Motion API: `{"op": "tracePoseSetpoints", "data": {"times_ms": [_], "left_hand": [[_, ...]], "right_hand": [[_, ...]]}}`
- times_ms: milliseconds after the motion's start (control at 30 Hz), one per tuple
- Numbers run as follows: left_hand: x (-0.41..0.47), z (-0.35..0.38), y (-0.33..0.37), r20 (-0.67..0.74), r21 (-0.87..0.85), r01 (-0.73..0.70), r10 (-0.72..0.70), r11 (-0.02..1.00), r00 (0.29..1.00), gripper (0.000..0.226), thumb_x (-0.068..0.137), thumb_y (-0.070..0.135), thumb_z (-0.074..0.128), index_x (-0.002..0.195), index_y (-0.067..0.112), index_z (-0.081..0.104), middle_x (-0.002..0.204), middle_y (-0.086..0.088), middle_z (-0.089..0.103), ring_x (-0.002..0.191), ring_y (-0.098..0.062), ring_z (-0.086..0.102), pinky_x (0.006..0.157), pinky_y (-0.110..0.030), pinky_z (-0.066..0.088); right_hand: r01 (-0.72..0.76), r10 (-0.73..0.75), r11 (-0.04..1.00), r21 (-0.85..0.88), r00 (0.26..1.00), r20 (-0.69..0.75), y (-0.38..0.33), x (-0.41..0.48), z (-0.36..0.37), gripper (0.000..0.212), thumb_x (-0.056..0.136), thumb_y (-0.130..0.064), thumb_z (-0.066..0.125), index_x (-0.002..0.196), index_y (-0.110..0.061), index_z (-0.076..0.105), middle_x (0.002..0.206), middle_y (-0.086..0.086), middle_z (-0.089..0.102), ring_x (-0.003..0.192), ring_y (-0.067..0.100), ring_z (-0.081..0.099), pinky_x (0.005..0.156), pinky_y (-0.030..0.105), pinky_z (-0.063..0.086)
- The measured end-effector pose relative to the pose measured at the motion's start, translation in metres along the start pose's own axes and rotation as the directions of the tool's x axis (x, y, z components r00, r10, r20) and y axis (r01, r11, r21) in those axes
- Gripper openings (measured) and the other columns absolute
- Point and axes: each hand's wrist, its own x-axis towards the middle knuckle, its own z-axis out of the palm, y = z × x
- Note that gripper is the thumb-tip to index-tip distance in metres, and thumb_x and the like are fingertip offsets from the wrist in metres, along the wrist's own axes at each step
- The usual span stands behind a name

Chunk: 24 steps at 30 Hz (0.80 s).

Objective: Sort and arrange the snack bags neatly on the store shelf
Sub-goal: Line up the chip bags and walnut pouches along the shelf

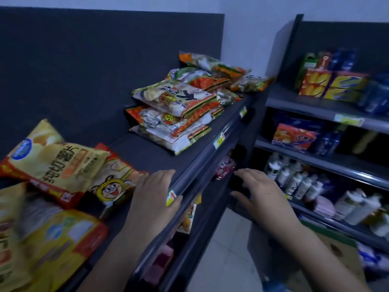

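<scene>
One stack (176,114) tidy on shelf (151,152); near yellow bags (54,163) jumbled, unsorted; left grip (154,192), right grip (260,193) spread, empty.

- A shop is indicated by a dark metal shelf (160,148) whose front rail is fitted with yellow price tags (219,141).
- On that shelf, packaged snack bags (176,114) are stacked flat in piles.
- To the right of the shelf, a second shelving unit (305,104) is seen, its tiers lined with boxed goods (330,85) and rows of white bottles (299,182).
- Below and right of the shelf, a cardboard carton (341,247) is set on the floor.
</scene>
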Motion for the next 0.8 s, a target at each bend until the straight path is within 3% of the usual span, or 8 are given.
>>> {"op": "tracePoseSetpoints", "data": {"times_ms": [133,233,333,400,567,633,800], "left_hand": [[0.048,0.009,0.002,-0.02,0.01,0.024,-0.023,1.0,1.0,0.059,0.089,0.041,0.059,0.142,0.022,0.038,0.14,0.008,0.046,0.131,-0.012,0.04,0.112,-0.03,0.022],[0.095,0.016,-0.007,-0.016,0.022,0.033,-0.033,0.999,0.999,0.057,0.087,0.036,0.063,0.137,0.016,0.044,0.132,0.002,0.053,0.125,-0.02,0.047,0.107,-0.036,0.031],[0.142,0.025,-0.016,-0.068,-0.09,0.025,-0.031,0.996,0.997,0.051,0.081,0.021,0.072,0.127,0.008,0.053,0.118,-0.007,0.06,0.11,-0.027,0.054,0.096,-0.041,0.04],[0.171,0.029,-0.017,-0.119,-0.14,-0.017,0.0,0.99,0.993,0.048,0.084,0.022,0.067,0.127,0.006,0.052,0.125,-0.008,0.055,0.117,-0.025,0.048,0.098,-0.04,0.037],[0.241,0.045,-0.018,-0.128,-0.027,-0.111,0.107,0.993,0.986,0.061,0.081,0.043,0.04,0.128,0.005,0.051,0.133,-0.013,0.051,0.129,-0.025,0.037,0.113,-0.043,0.021],[0.265,0.05,-0.015,-0.101,0.021,-0.113,0.115,0.993,0.988,0.063,0.08,0.045,0.038,0.127,0.005,0.051,0.134,-0.014,0.051,0.129,-0.025,0.036,0.113,-0.047,0.023],[0.303,0.067,-0.008,0.011,0.162,-0.049,0.048,0.986,0.999,0.062,0.08,0.036,0.068,0.129,0.002,0.051,0.136,-0.019,0.051,0.131,-0.036,0.041,0.106,-0.057,0.03]], "right_hand": [[-0.008,0.006,0.999,-0.052,0.999,-0.043,0.035,0.029,0.015,0.039,0.067,-0.022,0.084,0.1,-0.008,0.067,0.099,0.006,0.07,0.099,0.031,0.065,0.08,0.042,0.053],[-0.019,0.011,0.995,-0.095,0.997,-0.078,0.064,0.061,0.03,0.039,0.067,-0.023,0.084,0.1,-0.01,0.068,0.096,0.004,0.071,0.106,0.033,0.063,0.084,0.045,0.052],[-0.031,0.021,0.994,-0.106,0.995,-0.096,0.088,0.101,0.041,0.038,0.068,-0.023,0.084,0.1,-0.011,0.067,0.097,0.003,0.071,0.108,0.034,0.062,0.084,0.046,0.051],[-0.016,0.004,0.993,-0.116,0.994,-0.105,0.1,0.131,0.045,0.039,0.068,-0.024,0.083,0.101,-0.012,0.067,0.097,0.002,0.071,0.108,0.033,0.062,0.084,0.045,0.05],[-0.004,-0.016,0.99,-0.139,0.99,-0.143,0.129,0.191,0.056,0.041,0.067,-0.026,0.084,0.102,-0.012,0.068,0.098,0.003,0.071,0.105,0.032,0.063,0.083,0.044,0.051],[-0.013,-0.007,0.991,-0.136,0.989,-0.147,0.142,0.205,0.063,0.042,0.066,-0.026,0.085,0.102,-0.012,0.068,0.097,0.003,0.071,0.104,0.031,0.064,0.084,0.043,0.051],[-0.039,0.024,0.992,-0.121,0.993,-0.119,0.178,0.23,0.077,0.042,0.067,-0.024,0.084,0.104,-0.011,0.068,0.099,0.003,0.07,0.106,0.031,0.063,0.087,0.043,0.05]]}}
